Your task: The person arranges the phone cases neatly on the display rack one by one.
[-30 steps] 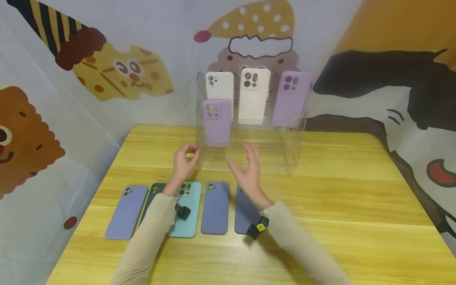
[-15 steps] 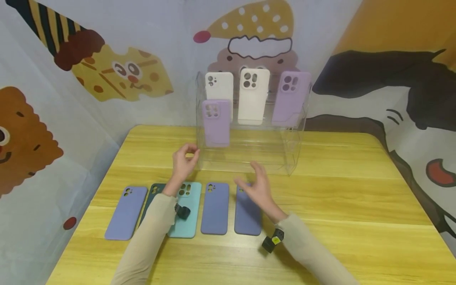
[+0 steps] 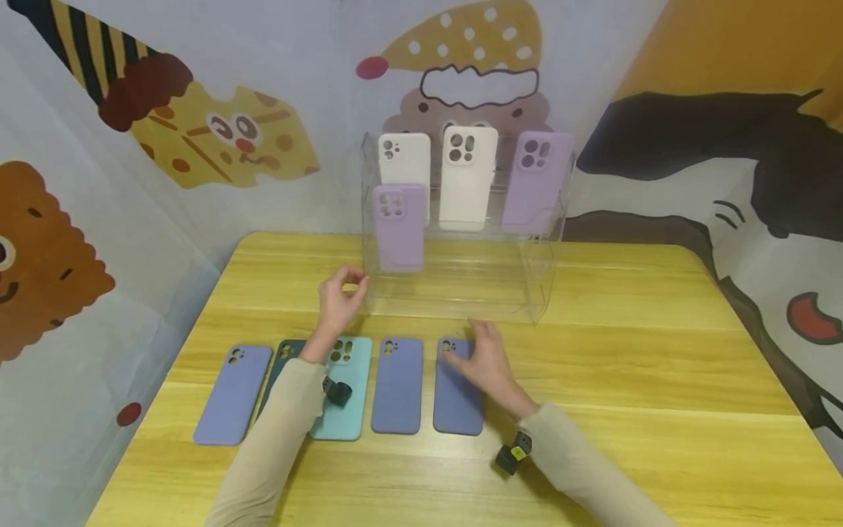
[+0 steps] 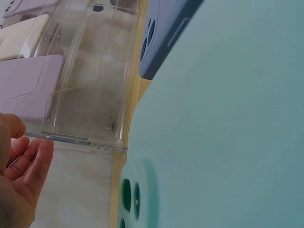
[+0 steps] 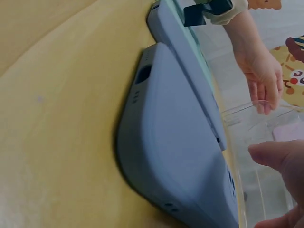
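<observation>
Ok, L hand (image 3: 338, 301) pinches clear stand (image 3: 487, 263) by left edge. R hand (image 3: 489, 366), thumb spread, holds nothing, over rightmost blue-grey case (image 3: 457, 402), flat on table (image 3: 658, 359) near side of stand; can't tell if touching. Yellow patch (image 3: 517, 453) on R wrist cam (image 3: 507, 460) = unreadable.

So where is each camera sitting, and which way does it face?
Head: worn on the head, facing forward and down at the table and clear rack; left hand, right hand and sleeves show.
Left wrist: faces past a teal phone case toward the rack; part of the left hand shows, lower left.
Right wrist: faces across a blue phone case; part of the right hand shows, lower right, the left hand beyond.
Shared: both wrist views show the left hand and rack.
</observation>
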Motion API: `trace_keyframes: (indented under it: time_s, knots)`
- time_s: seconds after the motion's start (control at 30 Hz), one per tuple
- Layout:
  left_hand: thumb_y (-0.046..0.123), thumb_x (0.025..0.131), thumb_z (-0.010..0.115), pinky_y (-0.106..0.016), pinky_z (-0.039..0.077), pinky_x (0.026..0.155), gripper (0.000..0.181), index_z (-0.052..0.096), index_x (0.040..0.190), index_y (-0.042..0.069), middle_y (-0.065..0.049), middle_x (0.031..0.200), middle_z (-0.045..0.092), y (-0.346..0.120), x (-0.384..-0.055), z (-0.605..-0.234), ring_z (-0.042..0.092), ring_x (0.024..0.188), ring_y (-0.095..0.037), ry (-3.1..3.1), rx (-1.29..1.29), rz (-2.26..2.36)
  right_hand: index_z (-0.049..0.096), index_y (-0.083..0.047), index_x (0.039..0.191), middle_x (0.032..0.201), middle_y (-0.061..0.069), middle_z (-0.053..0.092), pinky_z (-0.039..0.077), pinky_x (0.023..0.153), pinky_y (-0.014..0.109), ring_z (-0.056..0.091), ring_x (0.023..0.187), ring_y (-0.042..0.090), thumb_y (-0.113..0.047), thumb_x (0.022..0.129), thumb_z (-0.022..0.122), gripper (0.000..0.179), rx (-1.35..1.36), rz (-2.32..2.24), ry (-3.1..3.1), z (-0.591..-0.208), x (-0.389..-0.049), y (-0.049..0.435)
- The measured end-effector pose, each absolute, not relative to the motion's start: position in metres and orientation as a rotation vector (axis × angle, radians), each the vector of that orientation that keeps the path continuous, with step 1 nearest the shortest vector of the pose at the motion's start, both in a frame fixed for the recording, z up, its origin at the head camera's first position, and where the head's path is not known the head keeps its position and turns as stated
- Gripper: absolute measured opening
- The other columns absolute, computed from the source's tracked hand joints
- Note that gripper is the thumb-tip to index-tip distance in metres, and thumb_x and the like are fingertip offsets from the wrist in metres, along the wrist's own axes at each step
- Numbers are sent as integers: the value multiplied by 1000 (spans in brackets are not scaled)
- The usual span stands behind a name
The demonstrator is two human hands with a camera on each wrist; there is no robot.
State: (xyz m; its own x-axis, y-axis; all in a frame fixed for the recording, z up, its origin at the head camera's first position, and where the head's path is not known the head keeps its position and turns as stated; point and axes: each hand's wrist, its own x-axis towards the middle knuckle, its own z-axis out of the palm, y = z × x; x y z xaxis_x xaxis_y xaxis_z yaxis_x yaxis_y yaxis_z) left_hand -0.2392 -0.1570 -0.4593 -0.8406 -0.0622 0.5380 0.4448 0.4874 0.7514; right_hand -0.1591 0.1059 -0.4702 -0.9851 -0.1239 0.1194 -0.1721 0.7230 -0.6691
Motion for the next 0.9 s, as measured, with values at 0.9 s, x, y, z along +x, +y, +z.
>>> trace_keyframes:
  time_s: [0.9]
  knots:
    - [-2,84,63,-39,59,60,7,62,89,-7,-20,84,65,-157,-239,-458,65,81,-32,-2249,-310,-1337,55,-1,95,93,12,46,43,67,41,42,87,28,-62,66,74,70,338,392,-3104,-468,-161,91]
